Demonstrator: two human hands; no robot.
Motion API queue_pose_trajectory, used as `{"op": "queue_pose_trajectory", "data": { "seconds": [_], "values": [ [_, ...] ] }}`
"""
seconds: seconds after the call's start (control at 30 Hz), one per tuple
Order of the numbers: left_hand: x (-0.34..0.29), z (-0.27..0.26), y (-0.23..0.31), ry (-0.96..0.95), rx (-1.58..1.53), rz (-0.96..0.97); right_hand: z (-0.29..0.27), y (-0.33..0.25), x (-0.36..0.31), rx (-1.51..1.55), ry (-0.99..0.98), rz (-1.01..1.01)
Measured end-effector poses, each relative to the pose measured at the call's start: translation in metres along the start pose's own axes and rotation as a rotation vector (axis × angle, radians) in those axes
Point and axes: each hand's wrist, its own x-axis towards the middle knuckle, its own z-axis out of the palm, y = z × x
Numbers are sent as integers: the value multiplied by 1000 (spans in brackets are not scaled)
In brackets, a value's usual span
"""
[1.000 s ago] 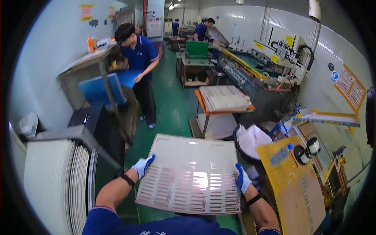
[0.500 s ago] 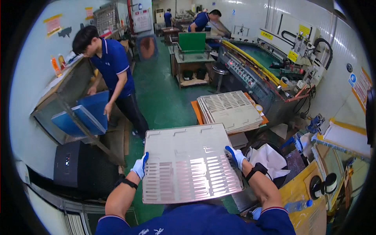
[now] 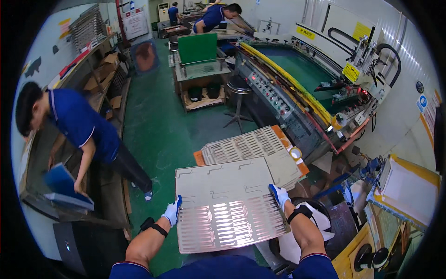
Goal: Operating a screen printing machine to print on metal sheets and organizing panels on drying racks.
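Note:
A large, pale grey rectangular sheet (image 3: 223,191) spans the space in front of my body, tilted, with rows of shiny slot shapes and thin bent lines on its face. My left hand (image 3: 172,211), in a white and blue glove, grips its left edge. On the right edge, my similarly gloved right hand (image 3: 280,196) is closed, thumb toward the upper face. The fingers beneath are hidden. Just beyond the sheet lies a stack of similar patterned sheets (image 3: 278,162), partly covered by the one I hold, on an orange board (image 3: 302,170).
A large machine with a button panel (image 3: 268,93) stands behind the stack, a round stool (image 3: 239,85) beside it. To the left, a co-worker (image 3: 83,118) bends over a shelf with blue panels (image 3: 67,181). A framed screen (image 3: 411,186) leans at right.
My view has swung right. The held sheet now overlaps the stack's near part, with both hands still on its edges. The co-worker at left has bent lower with the blue panels.

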Motion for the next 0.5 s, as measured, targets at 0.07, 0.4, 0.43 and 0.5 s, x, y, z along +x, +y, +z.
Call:
{"op": "queue_pose_trajectory", "data": {
  "seconds": [0.07,0.4,0.43,0.5],
  "values": [
    [41,45,9,-84,-22,-7,-34,7,47,152,13,-125],
    [96,141,54,-19,379,79,-78,-122,111,-617,312,-192],
    [118,125,38,30,454,133,-67,-124,113,-633,207,-282],
    [134,103,18,137,645,240,-32,-94,108,-797,68,-298]
  ]
}}
